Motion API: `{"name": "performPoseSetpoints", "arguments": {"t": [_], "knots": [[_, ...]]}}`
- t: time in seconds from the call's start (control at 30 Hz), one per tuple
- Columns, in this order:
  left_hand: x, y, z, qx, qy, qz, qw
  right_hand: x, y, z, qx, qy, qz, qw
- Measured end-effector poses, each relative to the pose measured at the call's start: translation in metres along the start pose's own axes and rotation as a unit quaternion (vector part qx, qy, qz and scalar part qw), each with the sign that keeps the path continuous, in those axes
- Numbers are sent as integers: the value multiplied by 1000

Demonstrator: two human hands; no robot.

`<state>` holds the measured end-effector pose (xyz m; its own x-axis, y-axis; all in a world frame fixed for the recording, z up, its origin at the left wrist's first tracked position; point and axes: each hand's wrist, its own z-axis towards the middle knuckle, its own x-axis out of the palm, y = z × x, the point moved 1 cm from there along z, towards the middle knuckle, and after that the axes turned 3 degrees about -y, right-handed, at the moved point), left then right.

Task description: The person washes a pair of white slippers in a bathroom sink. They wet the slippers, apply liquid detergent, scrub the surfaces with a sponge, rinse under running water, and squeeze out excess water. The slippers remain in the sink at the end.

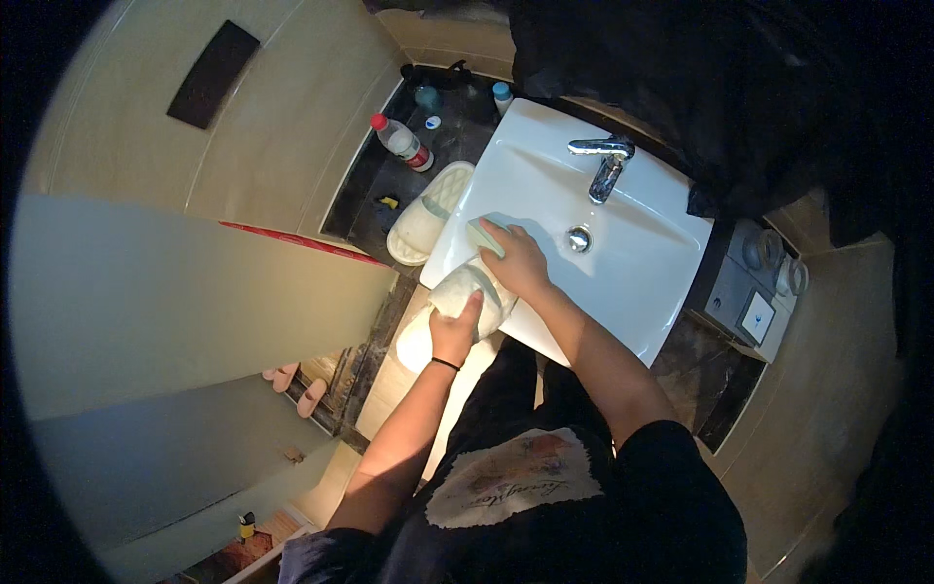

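Note:
My left hand (454,330) grips a cream slide slipper (454,286) over the near left edge of the white washbasin (620,292). In my right hand (519,261) is a pale green block (487,237); whether it is soap or a sponge, I cannot tell. This hand is close against the slipper's far end, which it partly hides. A second cream slipper (419,233) lies on the dark counter to the left of the basin. The chrome faucet (604,171) stands at the back, above a metal drain plug (579,239).
A red-capped plastic bottle (403,142) and a blue-capped container (502,96) stand on the dark counter (365,171). Right of the basin sits a grey box (740,288) with rolls of tape (792,277). Dark fabric (657,87) hangs behind. Pink slippers (311,398) rest on the floor.

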<state>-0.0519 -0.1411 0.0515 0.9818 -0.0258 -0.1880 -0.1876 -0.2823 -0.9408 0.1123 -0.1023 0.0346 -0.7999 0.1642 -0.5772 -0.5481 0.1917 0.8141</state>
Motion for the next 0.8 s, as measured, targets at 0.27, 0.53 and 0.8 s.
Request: {"name": "performPoseSetpoints", "arguments": {"t": [0.27, 0.53, 0.8], "knots": [[7, 0, 2, 31, -30, 27, 999, -29, -26, -107, -70, -19, 168, 983], [2, -9, 5, 22, -2, 45, 999, 10, -22, 16, -24, 6, 50, 998], [-1, 2, 7, 9, -32, 51, 998, -10, -38, -74, -31, -62, 183, 981]]}}
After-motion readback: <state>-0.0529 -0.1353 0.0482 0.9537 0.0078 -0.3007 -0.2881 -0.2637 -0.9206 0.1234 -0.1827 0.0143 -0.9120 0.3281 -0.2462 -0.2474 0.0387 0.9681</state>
